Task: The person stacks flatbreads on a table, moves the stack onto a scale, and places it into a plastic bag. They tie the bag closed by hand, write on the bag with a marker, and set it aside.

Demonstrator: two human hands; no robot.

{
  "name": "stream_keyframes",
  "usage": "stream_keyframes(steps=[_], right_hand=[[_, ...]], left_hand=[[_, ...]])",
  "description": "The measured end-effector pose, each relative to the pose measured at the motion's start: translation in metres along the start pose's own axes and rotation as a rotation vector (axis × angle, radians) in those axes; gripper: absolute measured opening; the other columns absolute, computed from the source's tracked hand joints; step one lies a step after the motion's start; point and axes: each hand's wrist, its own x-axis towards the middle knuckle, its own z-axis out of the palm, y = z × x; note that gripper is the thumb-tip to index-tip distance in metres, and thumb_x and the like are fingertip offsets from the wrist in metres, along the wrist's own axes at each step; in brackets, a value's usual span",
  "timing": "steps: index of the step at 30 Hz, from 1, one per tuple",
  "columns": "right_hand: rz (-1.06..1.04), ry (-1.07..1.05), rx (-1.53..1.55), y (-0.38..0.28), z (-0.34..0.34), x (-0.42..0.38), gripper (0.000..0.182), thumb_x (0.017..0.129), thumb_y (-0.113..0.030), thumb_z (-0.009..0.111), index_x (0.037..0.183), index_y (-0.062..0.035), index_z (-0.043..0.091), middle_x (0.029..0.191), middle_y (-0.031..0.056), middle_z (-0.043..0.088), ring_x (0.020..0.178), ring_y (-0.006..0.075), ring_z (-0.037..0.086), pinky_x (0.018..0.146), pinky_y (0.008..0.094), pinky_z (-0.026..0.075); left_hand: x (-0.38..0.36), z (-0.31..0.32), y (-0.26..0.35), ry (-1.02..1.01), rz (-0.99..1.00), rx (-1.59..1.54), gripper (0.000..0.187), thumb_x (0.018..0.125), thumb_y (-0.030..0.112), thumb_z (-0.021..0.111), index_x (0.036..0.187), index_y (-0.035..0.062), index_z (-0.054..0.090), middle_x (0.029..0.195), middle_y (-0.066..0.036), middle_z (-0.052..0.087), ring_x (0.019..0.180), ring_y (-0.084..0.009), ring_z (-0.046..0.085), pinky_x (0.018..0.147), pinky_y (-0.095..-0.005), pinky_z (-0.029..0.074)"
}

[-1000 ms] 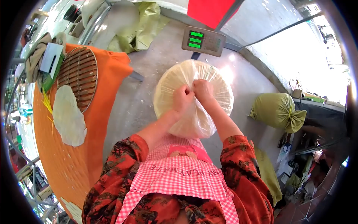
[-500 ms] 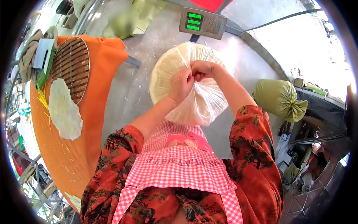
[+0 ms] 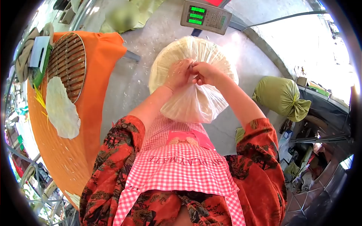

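A clear plastic bag (image 3: 192,100) holds a round stack of thin pale sheets (image 3: 166,64) and sits below the scale display. My left hand (image 3: 177,75) and my right hand (image 3: 203,72) meet over the top of the bag, both pinching its gathered plastic mouth. The fingertips touch each other at the knot of plastic. The bag's lower part bulges toward my checked apron.
A digital scale display (image 3: 205,17) with green digits stands just beyond the bag. At left, an orange-covered table (image 3: 90,98) carries a round bamboo rack (image 3: 68,64) and a loose pale sheet (image 3: 60,109). A tied green sack (image 3: 281,98) lies at right on the concrete floor.
My hands have risen and shifted slightly along the bag's gathered mouth, right elbow lifting outward. The view has tilted, so the scale and bag sit higher in the picture.
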Motion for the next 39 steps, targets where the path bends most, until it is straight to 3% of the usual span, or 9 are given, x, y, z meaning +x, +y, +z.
stream_keyframes(steps=[6,8,15,22,28,32,34,37,39], right_hand=[[-0.914,0.811,-0.964,0.052,0.016,-0.07,0.025,0.082,-0.016,0.062,0.103,-0.0026,0.06,0.087,0.0185,0.067,0.07,0.0341,0.067,0.066,0.0423,0.052],[-0.419,0.551,-0.963,0.091,0.023,-0.093,0.029,0.076,-0.03,0.071,0.092,-0.0065,0.064,0.086,0.0156,0.068,0.081,0.036,0.066,0.07,0.045,0.052],[-0.352,0.153,-0.997,0.168,0.003,-0.073,0.033,0.076,-0.02,0.067,0.104,-0.0048,0.07,0.096,0.0207,0.069,0.087,0.0322,0.068,0.077,0.0404,0.053],[-0.027,-0.087,-1.499,0.128,-0.047,-0.04,0.038,0.079,-0.044,0.066,0.076,-0.0061,0.072,0.078,0.0159,0.069,0.074,0.0331,0.067,0.066,0.0445,0.051],[-0.689,0.227,-1.697,0.148,-0.004,-0.078,0.025,0.078,-0.03,0.074,0.078,-0.0052,0.07,0.072,0.0114,0.068,0.063,0.0251,0.066,0.056,0.0389,0.052],[0.177,0.068,-0.988,0.13,0.004,-0.066,0.024,0.08,-0.024,0.074,0.085,-0.0021,0.068,0.072,0.0108,0.067,0.053,0.0217,0.064,0.046,0.0342,0.048],[0.28,0.161,-0.858,0.097,0.027,-0.074,0.028,0.081,-0.028,0.072,0.09,-0.002,0.065,0.074,0.0117,0.066,0.049,0.0227,0.063,0.043,0.0354,0.046],[0.188,0.515,-1.107,0.047,0.082,-0.098,0.037,0.076,-0.026,0.078,0.097,0.0012,0.065,0.072,0.013,0.067,0.057,0.0255,0.065,0.051,0.0383,0.05],[-0.309,0.66,-1.692,0.039,0.076,-0.084,0.041,0.073,-0.026,0.079,0.099,0.0012,0.064,0.079,0.0181,0.068,0.072,0.0353,0.066,0.066,0.0454,0.051]], left_hand=[[-0.004,0.007,0.011,0.026,0.025,0.294,0.032,0.077,0.004,0.061,0.107,0.0138,0.06,0.113,-0.003,0.056,0.109,-0.0263,0.054,0.091,-0.0424,0.041],[-0.001,0.006,0.011,0.034,0.045,0.3,0.031,0.075,0.005,0.061,0.105,0.0122,0.059,0.111,-0.004,0.056,0.107,-0.0277,0.054,0.09,-0.0433,0.042],[-0.004,0.02,-0.002,0.071,0.084,0.292,0.023,0.075,0.013,0.055,0.097,0.0085,0.059,0.103,-0.012,0.055,0.1,-0.0325,0.053,0.088,-0.0477,0.041],[-0.005,0.018,0.001,0.008,0.009,0.292,0.03,0.076,0.02,0.062,0.104,0.0119,0.058,0.113,-0.008,0.054,0.112,-0.0288,0.05,0.094,-0.0459,0.038],[-0.001,0.018,-0.002,-0.011,0.0,0.321,0.035,0.076,0.023,0.063,0.109,0.0112,0.058,0.117,-0.009,0.056,0.114,-0.0295,0.051,0.098,-0.0446,0.038],[0.023,-0.007,-0.009,-0.521,0.014,0.187,0.044,0.081,0.027,0.058,0.122,0.0092,0.056,0.128,-0.014,0.054,0.118,-0.0354,0.051,0.1,-0.0438,0.041],[-0.014,0.019,-0.041,0.058,0.327,-0.108,0.055,0.078,0.01,0.064,0.131,0.0058,0.05,0.134,-0.02,0.049,0.122,-0.0378,0.049,0.1,-0.0461,0.041],[-0.068,-0.17,-0.003,0.128,0.336,-0.197,0.053,0.082,0.006,0.06,0.134,0.0069,0.048,0.14,-0.02,0.046,0.126,-0.037,0.047,0.104,-0.0448,0.039],[-0.126,-0.257,-0.038,0.3,0.339,-0.202,0.05,0.086,0.005,0.058,0.135,0.0053,0.048,0.137,-0.017,0.048,0.125,-0.0343,0.048,0.104,-0.0422,0.039]])
